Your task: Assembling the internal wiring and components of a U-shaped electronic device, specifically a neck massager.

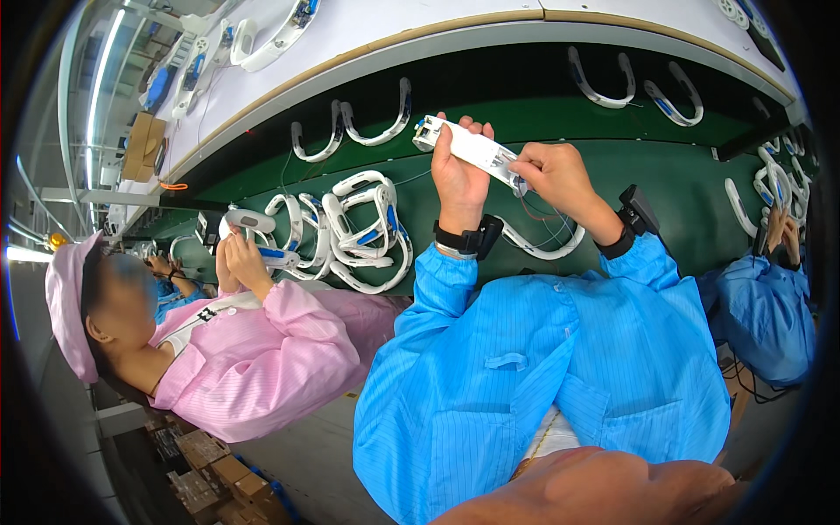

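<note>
My left hand (460, 179) holds a long white plastic housing (472, 150), its fingers wrapped round the middle. The housing is tilted, its far-left end higher; small blue and dark parts show at that end. At the other end, metal-looking parts lie in the open inner side. There my right hand (557, 178) is closed in a pinch against the housing; what lies between the fingertips is hidden. Thin wires (547, 213) hang below this end. Beneath my hands a white curved band (551, 252) lies on the green work surface (437, 197).
A pile of white curved bands (359, 232) lies to the left, beside a co-worker in pink (262, 359) holding a white part. More bands (604, 96) rest along the far side, under a white shelf (420, 22). Another co-worker in blue (766, 306) sits at right.
</note>
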The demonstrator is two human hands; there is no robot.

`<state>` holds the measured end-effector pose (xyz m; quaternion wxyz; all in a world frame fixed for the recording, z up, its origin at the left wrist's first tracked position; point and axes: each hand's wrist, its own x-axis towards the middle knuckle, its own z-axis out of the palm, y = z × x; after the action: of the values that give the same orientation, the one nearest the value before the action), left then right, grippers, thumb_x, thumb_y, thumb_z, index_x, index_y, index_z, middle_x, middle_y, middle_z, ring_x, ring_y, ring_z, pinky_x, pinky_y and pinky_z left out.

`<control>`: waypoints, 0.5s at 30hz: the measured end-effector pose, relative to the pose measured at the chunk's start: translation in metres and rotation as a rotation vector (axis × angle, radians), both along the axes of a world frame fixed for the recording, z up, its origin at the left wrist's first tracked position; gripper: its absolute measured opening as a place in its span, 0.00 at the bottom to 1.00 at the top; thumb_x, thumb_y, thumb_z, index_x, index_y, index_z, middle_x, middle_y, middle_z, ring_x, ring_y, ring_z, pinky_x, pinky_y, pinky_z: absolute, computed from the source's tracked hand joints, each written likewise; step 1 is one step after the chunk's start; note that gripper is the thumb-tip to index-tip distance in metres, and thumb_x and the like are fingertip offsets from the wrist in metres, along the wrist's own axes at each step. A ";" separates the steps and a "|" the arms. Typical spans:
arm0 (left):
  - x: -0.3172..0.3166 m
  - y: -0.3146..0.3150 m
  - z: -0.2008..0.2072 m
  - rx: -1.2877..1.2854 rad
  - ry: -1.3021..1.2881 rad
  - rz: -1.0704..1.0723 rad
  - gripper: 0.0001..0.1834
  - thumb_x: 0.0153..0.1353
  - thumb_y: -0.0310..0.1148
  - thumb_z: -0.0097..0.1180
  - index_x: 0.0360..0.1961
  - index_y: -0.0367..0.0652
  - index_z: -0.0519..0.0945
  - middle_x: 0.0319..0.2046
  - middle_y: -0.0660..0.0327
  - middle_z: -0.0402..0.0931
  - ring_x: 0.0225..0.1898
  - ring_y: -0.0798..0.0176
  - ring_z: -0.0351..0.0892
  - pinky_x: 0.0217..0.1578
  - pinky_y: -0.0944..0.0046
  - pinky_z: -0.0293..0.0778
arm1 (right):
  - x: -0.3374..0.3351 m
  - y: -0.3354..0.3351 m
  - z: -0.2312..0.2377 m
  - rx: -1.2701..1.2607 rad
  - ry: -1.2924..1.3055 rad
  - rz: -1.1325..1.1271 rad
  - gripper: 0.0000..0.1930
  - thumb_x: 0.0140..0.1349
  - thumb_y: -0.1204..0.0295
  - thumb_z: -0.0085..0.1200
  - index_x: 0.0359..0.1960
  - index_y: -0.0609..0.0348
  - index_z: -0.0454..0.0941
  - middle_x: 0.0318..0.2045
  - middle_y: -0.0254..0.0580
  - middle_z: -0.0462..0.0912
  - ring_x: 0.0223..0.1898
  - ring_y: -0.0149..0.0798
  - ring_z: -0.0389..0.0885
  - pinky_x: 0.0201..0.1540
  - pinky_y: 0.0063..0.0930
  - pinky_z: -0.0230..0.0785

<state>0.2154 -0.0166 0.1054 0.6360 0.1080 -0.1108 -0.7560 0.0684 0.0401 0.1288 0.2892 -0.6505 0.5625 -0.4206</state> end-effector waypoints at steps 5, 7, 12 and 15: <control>0.000 -0.001 -0.004 0.002 0.027 -0.016 0.09 0.67 0.34 0.47 0.46 0.46 0.68 0.36 0.58 0.68 0.38 0.62 0.71 0.54 0.53 0.69 | -0.001 -0.002 0.001 0.006 0.015 0.035 0.08 0.51 0.69 0.59 0.21 0.61 0.79 0.14 0.44 0.76 0.16 0.41 0.75 0.21 0.33 0.64; 0.000 -0.001 -0.006 0.007 0.028 -0.009 0.09 0.67 0.34 0.47 0.45 0.45 0.68 0.36 0.57 0.69 0.38 0.62 0.71 0.54 0.53 0.69 | 0.000 -0.002 -0.004 0.004 -0.014 0.027 0.09 0.51 0.68 0.58 0.21 0.61 0.79 0.14 0.45 0.76 0.16 0.42 0.75 0.21 0.33 0.64; 0.000 0.000 -0.010 0.008 0.028 -0.019 0.09 0.67 0.34 0.47 0.45 0.45 0.69 0.36 0.57 0.69 0.38 0.62 0.71 0.55 0.52 0.69 | -0.004 -0.001 -0.004 0.024 0.013 0.013 0.09 0.51 0.68 0.58 0.21 0.61 0.79 0.14 0.46 0.77 0.16 0.43 0.76 0.22 0.35 0.65; 0.000 0.002 -0.011 0.006 0.032 -0.028 0.09 0.67 0.34 0.47 0.45 0.45 0.69 0.35 0.57 0.69 0.38 0.62 0.71 0.55 0.52 0.69 | -0.003 -0.002 -0.002 -0.018 0.066 0.020 0.09 0.51 0.68 0.58 0.21 0.62 0.79 0.15 0.47 0.77 0.17 0.45 0.76 0.23 0.36 0.66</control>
<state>0.2158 -0.0143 0.0946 0.6267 0.0962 -0.1000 -0.7668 0.0653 0.0382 0.1269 0.2691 -0.6721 0.5613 -0.4009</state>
